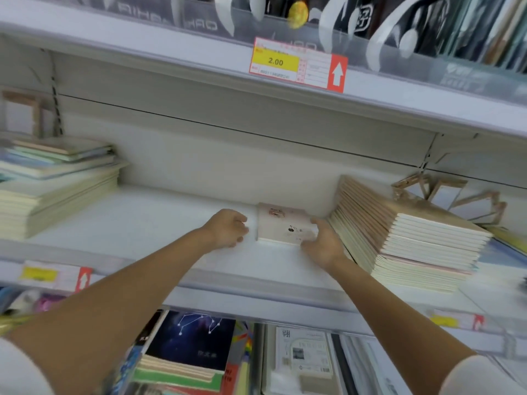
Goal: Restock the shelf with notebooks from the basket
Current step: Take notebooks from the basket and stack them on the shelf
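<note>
Two hands work on a white shelf [142, 220]. At nine o'clock lies a pile of cream notebooks [57, 195]. The left hand [228, 228], fingers curled, sits just beside a small stack of pink notebooks [281, 226] at centre; contact is unclear. The right hand [322, 243] grips the stack's right edge. At three o'clock a slumped pile [413, 232] crowds close. Square the stack from both sides and slide it back without nudging that pile.

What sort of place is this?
Probably a stationery shop: a price tag reading 2.00 on the shelf rail, stacked notebooks on the white shelf, and a pink notebook held between the stacks.
</note>
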Motion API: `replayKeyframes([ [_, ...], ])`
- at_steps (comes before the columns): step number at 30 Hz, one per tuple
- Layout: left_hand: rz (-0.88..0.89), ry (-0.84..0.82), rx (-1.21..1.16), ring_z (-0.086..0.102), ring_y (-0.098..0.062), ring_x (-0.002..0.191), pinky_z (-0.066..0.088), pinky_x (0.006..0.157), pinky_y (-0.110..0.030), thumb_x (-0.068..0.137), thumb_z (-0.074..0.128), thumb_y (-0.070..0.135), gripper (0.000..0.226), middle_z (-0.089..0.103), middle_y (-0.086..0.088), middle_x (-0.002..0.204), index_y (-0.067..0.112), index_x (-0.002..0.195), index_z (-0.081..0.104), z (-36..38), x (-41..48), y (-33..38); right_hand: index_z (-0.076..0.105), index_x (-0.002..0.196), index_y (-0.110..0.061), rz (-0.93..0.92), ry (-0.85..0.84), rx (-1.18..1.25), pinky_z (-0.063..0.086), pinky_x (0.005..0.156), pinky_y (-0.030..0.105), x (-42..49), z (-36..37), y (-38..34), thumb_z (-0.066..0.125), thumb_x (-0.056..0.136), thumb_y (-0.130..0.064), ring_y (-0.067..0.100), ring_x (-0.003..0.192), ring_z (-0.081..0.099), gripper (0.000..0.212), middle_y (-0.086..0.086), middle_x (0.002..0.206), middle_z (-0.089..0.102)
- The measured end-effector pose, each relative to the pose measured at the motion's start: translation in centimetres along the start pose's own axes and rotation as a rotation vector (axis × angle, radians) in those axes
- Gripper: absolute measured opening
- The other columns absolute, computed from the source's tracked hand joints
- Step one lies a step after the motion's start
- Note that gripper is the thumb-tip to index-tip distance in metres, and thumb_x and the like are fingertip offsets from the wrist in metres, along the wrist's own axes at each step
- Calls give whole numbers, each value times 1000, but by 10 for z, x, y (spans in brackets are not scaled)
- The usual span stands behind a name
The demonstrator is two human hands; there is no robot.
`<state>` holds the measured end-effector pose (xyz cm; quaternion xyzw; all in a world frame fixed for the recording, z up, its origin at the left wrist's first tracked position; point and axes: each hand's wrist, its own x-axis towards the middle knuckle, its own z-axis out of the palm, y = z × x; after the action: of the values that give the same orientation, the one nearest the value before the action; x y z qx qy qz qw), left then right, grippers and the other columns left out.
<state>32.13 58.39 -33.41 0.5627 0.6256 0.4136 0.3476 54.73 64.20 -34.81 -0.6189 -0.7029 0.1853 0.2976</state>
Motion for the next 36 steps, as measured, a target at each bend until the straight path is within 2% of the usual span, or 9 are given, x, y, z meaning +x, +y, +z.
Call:
replayKeyframes([
  [3,111,128,183,65,-19,71,51,69,-26,83,65,14,9,69,1,75,15,77,71,-32,-32,-4,48,130,-15,-237,188,61,42,97,44,-37,9,-46,68,80,-12,28,108,53,54,4,112,55],
  [5,128,218,233,63,-16,72,49,69,-26,80,65,20,10,67,3,75,18,72,70,-56,-62,-11,52,122,-15,-353,195,161,44,82,34,-66,25,-79,66,80,-9,21,92,54,45,-1,98,54],
  [8,114,312,233,52,-12,62,43,63,-24,81,63,18,12,58,5,66,16,71,67,-93,-115,-27,56,110,-17,-437,68,264,42,67,28,-115,57,-129,65,81,-8,15,75,52,31,1,89,56],
  [14,-83,418,302,52,-15,61,43,62,-30,83,63,14,18,58,2,60,11,65,64,-175,-228,-104,62,89,-14,-556,-274,344,47,67,31,-210,139,-201,62,76,-2,15,64,52,18,-2,72,56],
  [21,-386,516,299,60,-21,69,48,65,-33,85,62,19,19,67,-7,73,7,71,67,-226,-366,-218,64,94,-15,-572,-679,276,39,64,8,-313,244,-237,63,82,-6,13,82,57,14,5,92,66],
  [26,-577,588,182,55,-17,70,44,69,-27,86,64,18,13,60,3,68,9,78,69,-227,-436,-286,64,103,-11,-542,-947,231,46,79,27,-380,314,-225,69,86,-13,15,90,57,18,4,100,61],
  [29,-711,589,170,59,-20,75,47,72,-28,85,62,17,13,65,-2,72,9,78,70,-221,-478,-323,62,112,-9,-502,-1065,187,44,75,28,-412,345,-204,68,87,-16,11,86,57,27,0,109,57],
  [33,-880,617,70,60,-20,60,50,61,-26,86,58,10,14,65,-6,66,7,74,66,-209,-525,-364,61,116,-14,-482,-1117,82,42,74,26,-431,370,-178,65,90,-20,14,95,55,28,-3,114,56],
  [36,-1005,645,-100,67,-29,63,59,68,-37,87,58,7,17,70,-16,72,1,74,66,-200,-544,-391,60,119,-15,-440,-1123,7,43,79,27,-435,389,-169,65,90,-22,17,102,57,31,1,122,58],
])
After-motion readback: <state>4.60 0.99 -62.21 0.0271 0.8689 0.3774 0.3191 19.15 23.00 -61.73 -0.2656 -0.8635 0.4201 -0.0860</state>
